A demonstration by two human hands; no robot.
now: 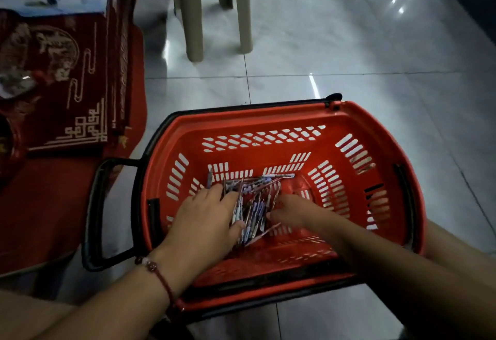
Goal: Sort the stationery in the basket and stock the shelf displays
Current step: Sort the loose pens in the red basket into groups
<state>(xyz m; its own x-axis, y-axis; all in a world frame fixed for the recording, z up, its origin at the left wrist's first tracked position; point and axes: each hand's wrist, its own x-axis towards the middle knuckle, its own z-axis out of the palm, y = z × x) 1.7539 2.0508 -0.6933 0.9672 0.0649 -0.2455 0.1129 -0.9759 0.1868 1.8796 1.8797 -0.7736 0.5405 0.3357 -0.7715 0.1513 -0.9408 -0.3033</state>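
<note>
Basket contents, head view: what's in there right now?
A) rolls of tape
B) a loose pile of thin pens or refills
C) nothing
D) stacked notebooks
B: a jumble of slim pen-like sticks lies on the floor of the red basket, with the left hand and the right hand both reaching into the pile; no notebooks or tape show inside it.
</note>
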